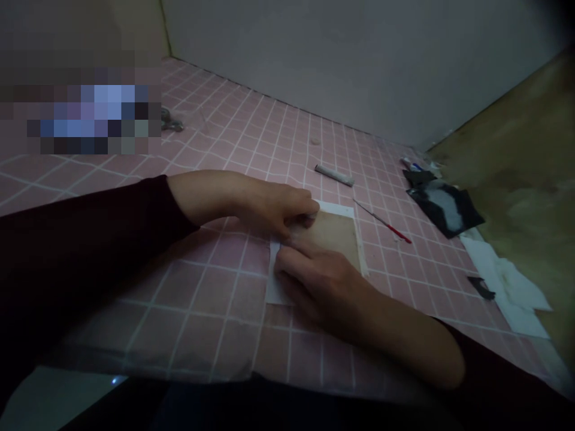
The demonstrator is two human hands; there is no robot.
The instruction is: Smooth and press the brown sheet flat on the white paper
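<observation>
A flat beige sheet [339,230] lies on a slightly larger white sheet [279,290], whose edges show around it. Over its upper left part is my left hand [281,206], palm down with the fingers curled in. Just below, my right hand [326,284] is closed, its thumb and fingers pressed together at the sheet's left side. The two hands nearly meet there. Whatever is pinched between the fingertips is hidden or too small to name.
A pink checked cloth [215,299] covers the table. Beyond the sheets lie a grey tube-like piece [335,175] and a thin red-handled tool [386,224]. On the right are a black-and-white packet [444,206], white papers [507,281] and a dark scrap [481,287].
</observation>
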